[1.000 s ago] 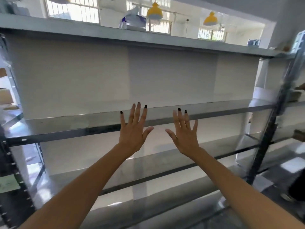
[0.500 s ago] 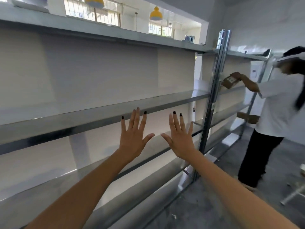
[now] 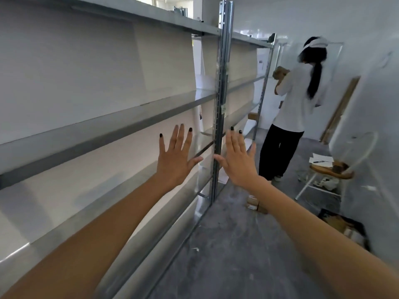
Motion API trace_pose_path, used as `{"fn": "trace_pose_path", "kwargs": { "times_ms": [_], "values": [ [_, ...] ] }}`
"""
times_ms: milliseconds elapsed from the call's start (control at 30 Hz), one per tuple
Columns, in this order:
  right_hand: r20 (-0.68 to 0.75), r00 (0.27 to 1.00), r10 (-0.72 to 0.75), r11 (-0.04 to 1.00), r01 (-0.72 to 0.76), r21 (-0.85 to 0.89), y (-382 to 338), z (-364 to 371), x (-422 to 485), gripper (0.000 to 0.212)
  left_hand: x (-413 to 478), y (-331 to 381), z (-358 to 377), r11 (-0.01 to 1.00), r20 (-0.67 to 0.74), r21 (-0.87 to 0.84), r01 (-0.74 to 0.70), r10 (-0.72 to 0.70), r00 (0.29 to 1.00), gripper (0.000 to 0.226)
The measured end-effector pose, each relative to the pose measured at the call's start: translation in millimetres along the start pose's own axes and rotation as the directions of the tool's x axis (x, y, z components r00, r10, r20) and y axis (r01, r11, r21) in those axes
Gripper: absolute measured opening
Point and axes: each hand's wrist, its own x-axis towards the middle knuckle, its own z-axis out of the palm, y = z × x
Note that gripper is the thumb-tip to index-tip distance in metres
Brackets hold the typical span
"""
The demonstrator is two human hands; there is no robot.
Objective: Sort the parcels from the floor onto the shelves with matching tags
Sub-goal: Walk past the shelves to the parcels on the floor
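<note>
White walls [image 3: 302, 18], scuffed grey concrete floor [image 3: 226, 255], white-legged stool [image 3: 330, 171]

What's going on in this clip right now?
The wearer holds both hands up, open and empty, left hand and right hand, in front of bare metal shelves. No parcel is picked up yet; small boxes lie on the floor ahead. Farther down the aisle, another person in white holds a parcel near the shelving.

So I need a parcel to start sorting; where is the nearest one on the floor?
In the head view, small brown cardboard parcels lie on the grey floor right of the metal shelf upright, just beyond the right hand.
</note>
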Motion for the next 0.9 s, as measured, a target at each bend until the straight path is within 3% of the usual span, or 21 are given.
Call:
{"fn": "trace_pose_path", "kwargs": {
  "times_ms": [433, 900],
  "values": [
    [0.029, 0.966, 0.256, 0.967, -0.256, -0.021, 119.8, 11.2, -25.4, 0.078, 34.8, 97.6, 39.5, 0.966, 0.045, -0.144, -0.215, 0.223, 0.974, 0.087],
    [0.034, 0.946, 0.323, 0.945, -0.324, 0.038, 261.6, 37.7, 0.9, 0.076, 119.1, 202.8, 102.3, 0.959, 0.05, -0.184, -0.216, 0.228, 0.972, 0.084]
  ]
}}
